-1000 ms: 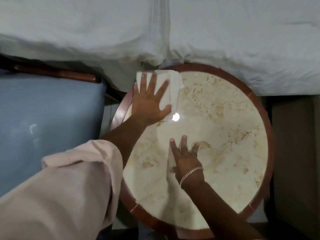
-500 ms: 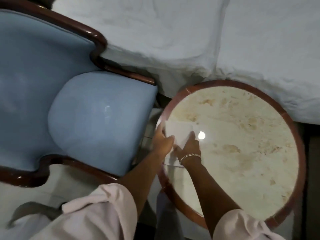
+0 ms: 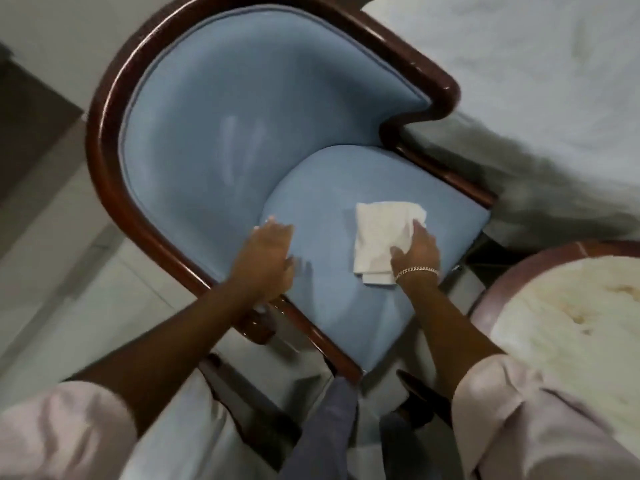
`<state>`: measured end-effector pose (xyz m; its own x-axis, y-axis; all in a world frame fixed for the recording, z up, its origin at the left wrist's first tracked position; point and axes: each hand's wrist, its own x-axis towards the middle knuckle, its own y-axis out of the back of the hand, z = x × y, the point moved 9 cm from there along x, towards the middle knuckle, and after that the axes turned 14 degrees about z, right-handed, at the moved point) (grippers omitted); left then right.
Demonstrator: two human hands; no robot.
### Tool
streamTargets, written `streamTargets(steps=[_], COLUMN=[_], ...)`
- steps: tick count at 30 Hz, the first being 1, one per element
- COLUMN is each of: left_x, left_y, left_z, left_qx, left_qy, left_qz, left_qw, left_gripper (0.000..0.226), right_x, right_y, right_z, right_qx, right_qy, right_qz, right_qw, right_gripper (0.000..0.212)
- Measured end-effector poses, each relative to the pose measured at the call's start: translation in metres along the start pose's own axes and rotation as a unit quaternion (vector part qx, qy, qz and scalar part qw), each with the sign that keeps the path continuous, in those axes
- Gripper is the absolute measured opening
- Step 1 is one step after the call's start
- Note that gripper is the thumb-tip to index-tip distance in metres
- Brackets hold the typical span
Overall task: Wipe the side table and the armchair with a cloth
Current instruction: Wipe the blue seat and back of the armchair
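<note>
A person leans over a blue upholstered armchair (image 3: 214,133), both bare hands on its seat cushion (image 3: 332,237). The right hand (image 3: 417,249), a silver chain bracelet (image 3: 416,271) at its wrist, presses down on a folded white cloth (image 3: 379,237) lying flat on the cushion's right half. Its fingers (image 3: 415,227) lie close together over the cloth's right edge, and the thumb reaches onto the cloth from below; the hand pins the cloth against the fabric rather than pinching it. Most of the cloth shows to the left of and beyond those fingers, with a folded corner poking out beside the wrist.

The left hand (image 3: 268,254) rests palm down on the cushion's left edge, well apart from the cloth, fingers held loosely together and pointing toward the chair's curved back. Motion blur softens the fingertips, so the exact gaps between them cannot be told. The heel of this hand sits over the dark polished wooden frame (image 3: 104,161) that wraps around the back and arms.

The round side table (image 3: 568,327), with a mottled cream stone top inside a reddish wooden rim, stands to the right of the right forearm, just beside the chair's front corner and cut off by the picture's edge. White bedding (image 3: 536,64) fills the space beyond the right-hand fingers, behind the chair arm. Pale pink rolled sleeves (image 3: 512,420) cover both upper arms.
</note>
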<state>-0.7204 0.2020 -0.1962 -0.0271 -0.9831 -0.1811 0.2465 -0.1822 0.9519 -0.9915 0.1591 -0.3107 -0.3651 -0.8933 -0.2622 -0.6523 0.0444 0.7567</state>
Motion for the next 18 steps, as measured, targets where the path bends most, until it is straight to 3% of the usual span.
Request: streamTargets(steps=[5, 12, 15, 17, 18], left_x=[-0.024, -0.017, -0.016, -0.016, -0.016], left_y=[0.047, 0.047, 0.045, 0.048, 0.050], left_z=[-0.056, -0.058, -0.059, -0.057, -0.056], left_qx=[0.150, 0.175, 0.177, 0.176, 0.171], left_qy=[-0.108, -0.100, -0.092, -0.092, -0.092], left_qz=[0.026, 0.021, 0.017, 0.027, 0.032], left_qw=[0.982, 0.979, 0.980, 0.980, 0.980], left_gripper=[0.066, 0.082, 0.084, 0.084, 0.084], right_x=[-0.010, 0.037, -0.006, -0.059, -0.072], right_y=[-0.071, -0.109, -0.140, -0.132, -0.114], right_z=[-0.011, -0.062, -0.097, -0.064, -0.039], right_qx=[-0.207, -0.207, -0.239, -0.251, -0.258], right_qy=[0.102, 0.066, 0.284, 0.400, 0.419], right_qz=[-0.048, 0.063, 0.025, 0.002, 0.008], right_qw=[0.972, 0.974, 0.928, 0.882, 0.871], right_gripper=[0.091, 0.084, 0.070, 0.068, 0.068])
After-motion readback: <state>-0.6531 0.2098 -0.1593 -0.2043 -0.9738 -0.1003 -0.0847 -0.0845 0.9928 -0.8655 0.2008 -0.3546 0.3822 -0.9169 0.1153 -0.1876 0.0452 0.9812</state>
